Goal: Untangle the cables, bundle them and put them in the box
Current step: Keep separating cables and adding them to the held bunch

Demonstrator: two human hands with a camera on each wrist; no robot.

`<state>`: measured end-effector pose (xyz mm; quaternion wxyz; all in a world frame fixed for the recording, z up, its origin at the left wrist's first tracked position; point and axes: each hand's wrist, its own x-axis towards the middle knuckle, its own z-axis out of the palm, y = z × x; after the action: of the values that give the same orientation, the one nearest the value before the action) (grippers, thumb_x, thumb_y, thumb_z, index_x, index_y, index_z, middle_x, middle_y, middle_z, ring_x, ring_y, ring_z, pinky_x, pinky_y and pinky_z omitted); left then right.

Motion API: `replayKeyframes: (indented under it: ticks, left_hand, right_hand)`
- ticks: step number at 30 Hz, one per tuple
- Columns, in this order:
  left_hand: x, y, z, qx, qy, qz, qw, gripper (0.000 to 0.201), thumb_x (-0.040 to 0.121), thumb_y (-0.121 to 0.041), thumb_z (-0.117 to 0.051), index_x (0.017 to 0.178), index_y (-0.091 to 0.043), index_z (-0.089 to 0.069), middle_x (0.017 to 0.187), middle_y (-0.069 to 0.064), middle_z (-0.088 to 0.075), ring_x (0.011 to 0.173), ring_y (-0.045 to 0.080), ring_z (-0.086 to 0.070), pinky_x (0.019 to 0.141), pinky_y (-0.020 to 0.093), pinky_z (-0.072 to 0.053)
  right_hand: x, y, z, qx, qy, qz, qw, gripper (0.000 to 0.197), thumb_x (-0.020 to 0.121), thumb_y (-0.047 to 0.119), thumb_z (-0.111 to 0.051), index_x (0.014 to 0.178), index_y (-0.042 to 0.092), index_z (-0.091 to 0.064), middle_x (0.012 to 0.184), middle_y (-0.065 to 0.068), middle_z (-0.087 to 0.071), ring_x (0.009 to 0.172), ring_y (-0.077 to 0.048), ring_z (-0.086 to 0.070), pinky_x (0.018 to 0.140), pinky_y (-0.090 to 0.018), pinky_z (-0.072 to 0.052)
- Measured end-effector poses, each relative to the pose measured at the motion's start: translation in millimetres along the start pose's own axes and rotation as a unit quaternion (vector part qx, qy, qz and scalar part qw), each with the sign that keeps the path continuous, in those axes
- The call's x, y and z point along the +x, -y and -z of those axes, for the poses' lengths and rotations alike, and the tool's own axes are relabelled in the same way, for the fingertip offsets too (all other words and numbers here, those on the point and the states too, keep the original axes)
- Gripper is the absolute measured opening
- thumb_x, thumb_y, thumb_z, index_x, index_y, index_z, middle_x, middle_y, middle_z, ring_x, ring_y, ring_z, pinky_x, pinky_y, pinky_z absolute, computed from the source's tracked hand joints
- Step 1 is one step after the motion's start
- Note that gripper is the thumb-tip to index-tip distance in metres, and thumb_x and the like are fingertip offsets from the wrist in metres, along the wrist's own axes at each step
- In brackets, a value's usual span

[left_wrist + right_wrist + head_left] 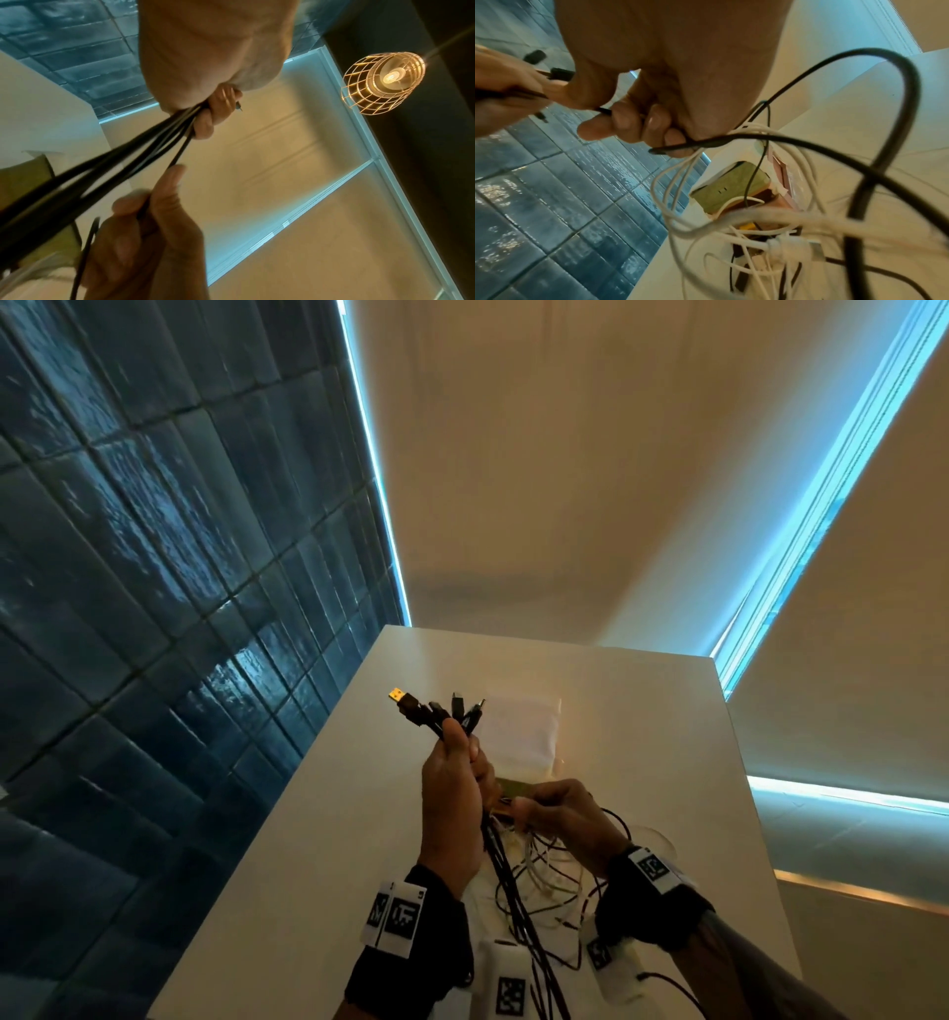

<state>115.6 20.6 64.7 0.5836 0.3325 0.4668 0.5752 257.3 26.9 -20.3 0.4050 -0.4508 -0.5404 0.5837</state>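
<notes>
My left hand [457,752] is raised over the white table [308,865] and grips a bunch of black cables [506,875]. Their plugs [411,706] fan out above its fist, one with a gold USB end. The same fist closes round the black cables [154,138] in the left wrist view. Just to the right and lower, my right hand [534,809] pinches one black cable [808,146] that loops off to the right. White cables [552,878] lie tangled on the table under both hands. Behind the hands stands a white box [521,731] with an olive-green panel [729,188].
A blue tiled wall [154,557] runs along the table's left edge. Lit window blinds stand behind and to the right. A wire-cage lamp [383,83] hangs overhead. Black cables trail off the table's near edge between my wrists.
</notes>
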Motion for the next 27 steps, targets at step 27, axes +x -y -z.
replayKeyframes:
  ticks: [27]
  left_hand:
    - [-2.2, -34.3, 32.3, 0.013, 0.020, -0.004, 1.000, 0.029, 0.103, -0.020, -0.034, 0.076, -0.015, -0.044, 0.060, -0.003, -0.027, 0.048, 0.010, -0.020, 0.056, 0.034, -0.011]
  right_hand:
    - [15.2, -4.0, 39.2, 0.058, -0.169, -0.087, 0.980, 0.021, 0.093, 0.009, -0.058, 0.074, 0.000, -0.062, 0.059, -0.007, -0.037, 0.046, -0.016, -0.033, 0.049, -0.030, -0.022]
